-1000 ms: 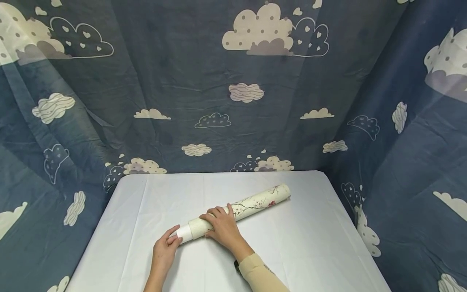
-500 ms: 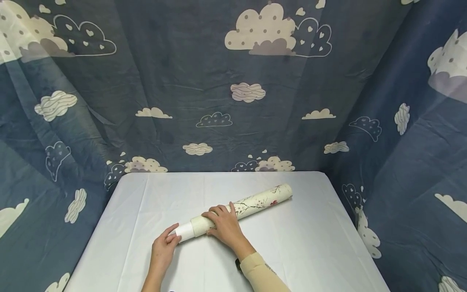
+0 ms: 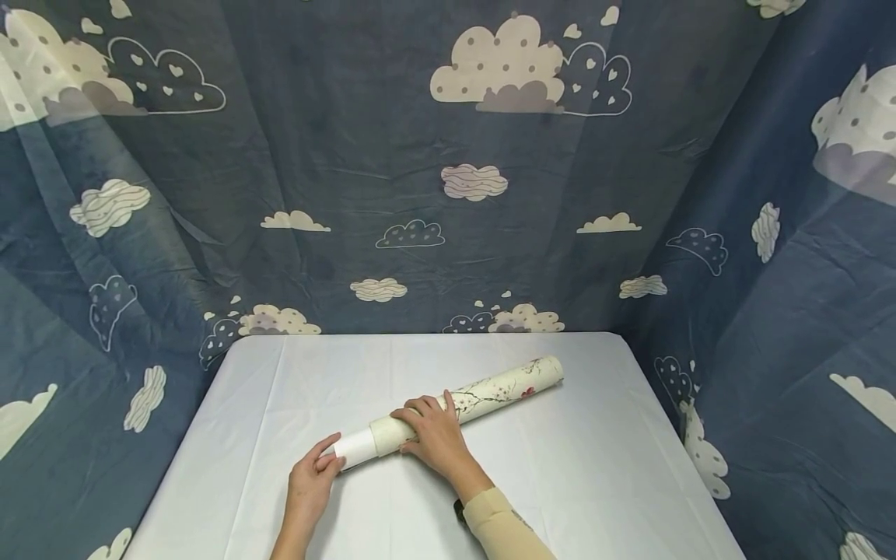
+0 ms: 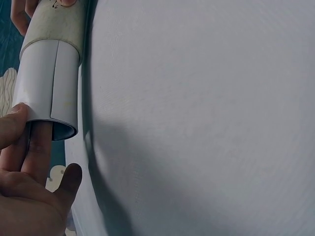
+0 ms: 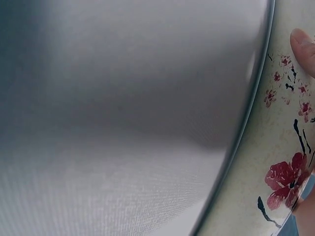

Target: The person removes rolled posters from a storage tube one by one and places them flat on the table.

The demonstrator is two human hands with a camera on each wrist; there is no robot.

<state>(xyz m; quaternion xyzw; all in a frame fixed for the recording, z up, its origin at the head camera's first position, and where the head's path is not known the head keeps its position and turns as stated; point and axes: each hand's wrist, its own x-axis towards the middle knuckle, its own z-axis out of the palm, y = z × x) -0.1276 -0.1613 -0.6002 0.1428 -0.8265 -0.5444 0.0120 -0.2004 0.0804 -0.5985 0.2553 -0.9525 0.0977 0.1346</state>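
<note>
A cream roll [image 3: 507, 385] printed with dark branches and red blossoms lies slantwise on the white-covered table [image 3: 595, 467]. Out of its near-left end sticks a white rolled sheet [image 3: 355, 446], whose overlapping seam shows in the left wrist view. My left hand [image 3: 310, 484] pinches the rim of this white roll [image 4: 42, 83], fingers inside the hollow end and thumb outside. Across the cream roll, close to where the white part emerges, my right hand [image 3: 435, 439] grips from above. In the right wrist view, only the thumb [image 5: 304, 49] and a bit of hand show beside the blossoms.
A dark blue curtain [image 3: 322, 155] with cloud prints hangs behind the table and on both sides. The table's far edge [image 3: 420, 334] lies beyond the roll. A dark band sits on my right wrist by the beige sleeve [image 3: 500, 525].
More of the white roll shows beyond the cream roll's end. The cream roll and my right hand have shifted slightly right, while my left hand has moved slightly left.
</note>
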